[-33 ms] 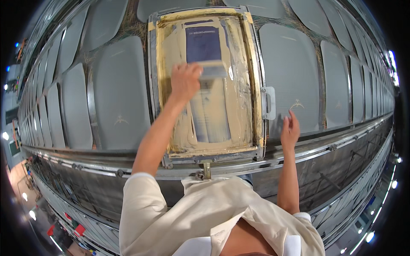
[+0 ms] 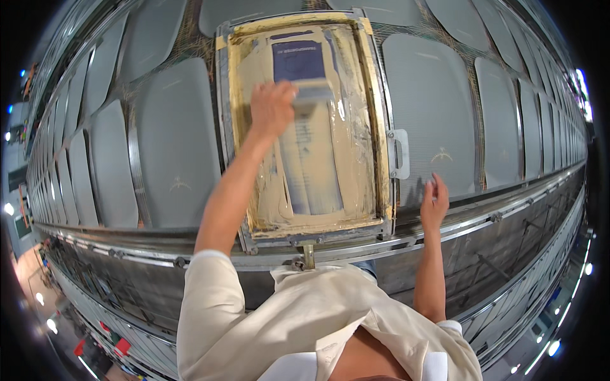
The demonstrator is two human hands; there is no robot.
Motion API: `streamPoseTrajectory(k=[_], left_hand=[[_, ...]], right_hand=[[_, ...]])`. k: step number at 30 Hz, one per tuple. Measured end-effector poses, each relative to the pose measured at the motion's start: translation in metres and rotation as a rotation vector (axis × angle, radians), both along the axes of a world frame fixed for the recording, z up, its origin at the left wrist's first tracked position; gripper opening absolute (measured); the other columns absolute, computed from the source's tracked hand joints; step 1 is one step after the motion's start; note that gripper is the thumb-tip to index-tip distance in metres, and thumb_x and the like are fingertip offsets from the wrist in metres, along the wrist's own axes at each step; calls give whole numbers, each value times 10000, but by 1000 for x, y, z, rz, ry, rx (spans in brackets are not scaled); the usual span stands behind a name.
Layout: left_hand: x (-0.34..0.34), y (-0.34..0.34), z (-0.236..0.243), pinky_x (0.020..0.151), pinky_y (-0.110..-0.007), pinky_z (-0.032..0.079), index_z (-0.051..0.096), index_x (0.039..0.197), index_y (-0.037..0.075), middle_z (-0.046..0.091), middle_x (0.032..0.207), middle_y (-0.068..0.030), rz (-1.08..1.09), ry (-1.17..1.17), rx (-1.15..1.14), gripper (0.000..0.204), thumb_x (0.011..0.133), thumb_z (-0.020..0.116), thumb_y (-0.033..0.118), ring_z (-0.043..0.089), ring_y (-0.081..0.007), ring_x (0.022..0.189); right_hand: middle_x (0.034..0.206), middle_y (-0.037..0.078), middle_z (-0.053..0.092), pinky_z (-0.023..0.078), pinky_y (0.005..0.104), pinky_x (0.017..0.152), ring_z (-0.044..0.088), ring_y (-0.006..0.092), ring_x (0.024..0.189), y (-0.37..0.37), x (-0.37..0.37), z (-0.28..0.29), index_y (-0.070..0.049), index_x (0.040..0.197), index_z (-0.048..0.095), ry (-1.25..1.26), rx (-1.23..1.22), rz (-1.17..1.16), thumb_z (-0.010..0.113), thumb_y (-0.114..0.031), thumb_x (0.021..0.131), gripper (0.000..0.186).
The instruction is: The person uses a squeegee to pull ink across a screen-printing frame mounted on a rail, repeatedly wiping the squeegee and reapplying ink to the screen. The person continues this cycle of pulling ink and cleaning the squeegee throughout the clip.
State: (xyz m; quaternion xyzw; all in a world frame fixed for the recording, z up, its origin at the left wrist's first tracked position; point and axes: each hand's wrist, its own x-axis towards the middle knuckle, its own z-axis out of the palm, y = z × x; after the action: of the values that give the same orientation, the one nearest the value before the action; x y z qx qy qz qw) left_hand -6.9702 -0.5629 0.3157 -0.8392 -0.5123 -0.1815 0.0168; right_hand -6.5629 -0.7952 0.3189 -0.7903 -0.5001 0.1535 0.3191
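Note:
My left hand [image 2: 273, 109] is closed round one end of a squeegee [image 2: 312, 93]. The blade lies across the screen of a printing frame [image 2: 385, 184], just below the dark blue area [image 2: 298, 60] at its far end. Beige ink [image 2: 349, 159] coats the mesh along the sides and near end. A pale, streaked strip [image 2: 306, 159] runs from the blade toward me. My right hand [image 2: 434, 202] hovers to the right of the frame, empty, its fingers loosely apart. Beside it, a clear handle [image 2: 399, 154] sticks out from the frame's right side.
Grey shaped panels lie in rows on both sides, such as the left panel [image 2: 175, 140] and the right panel [image 2: 429, 108], each with a small pale mark. A metal rail [image 2: 159, 254] runs along the near edge, with a bracket [image 2: 309, 256] below the frame.
My left hand and the squeegee have shifted slightly away from me along the screen. My right hand has drawn a little nearer to me.

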Motion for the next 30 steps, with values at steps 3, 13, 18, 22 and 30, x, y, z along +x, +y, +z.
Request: streamPoseTrajectory(k=[3,13,18,22,30], left_hand=[[-3,90,8,850,-463,445,761,1000,162,736,1010,-40,70,2,-29,219,794,686,170,668,-250,953],[-3,133,24,750,-426,548,770,973,174,721,917,-110,-21,131,-284,318,787,782,431,690,-329,809],[-12,-13,28,726,-410,530,740,917,92,722,917,-100,-265,-62,-225,278,683,803,229,691,-312,847],[1,-146,55,839,-398,490,701,945,108,720,950,-53,-267,-2,-357,298,654,762,76,686,-263,931],[21,-190,87,1015,-471,328,740,1002,187,723,1100,69,-411,164,-350,426,656,728,-61,548,-253,1256]], right_hand=[[1067,95,663,485,342,854,600,210,915,-46,27,6,-58,1220,689,-80,-36,-64,646,-145,981,259],[1191,160,682,461,385,1005,625,319,1137,-120,81,-29,-2,1162,681,-138,55,-267,637,-155,987,237],[1235,171,675,425,416,1053,591,337,1218,-120,80,-41,-14,1115,710,-115,94,-307,634,-198,988,237],[1221,167,685,426,446,1048,593,358,1212,-122,85,-52,-30,1071,734,-87,172,-312,641,-191,967,213],[1135,143,719,435,461,1035,612,364,1170,-119,82,-55,-67,997,750,-145,228,-258,647,-183,930,168]])
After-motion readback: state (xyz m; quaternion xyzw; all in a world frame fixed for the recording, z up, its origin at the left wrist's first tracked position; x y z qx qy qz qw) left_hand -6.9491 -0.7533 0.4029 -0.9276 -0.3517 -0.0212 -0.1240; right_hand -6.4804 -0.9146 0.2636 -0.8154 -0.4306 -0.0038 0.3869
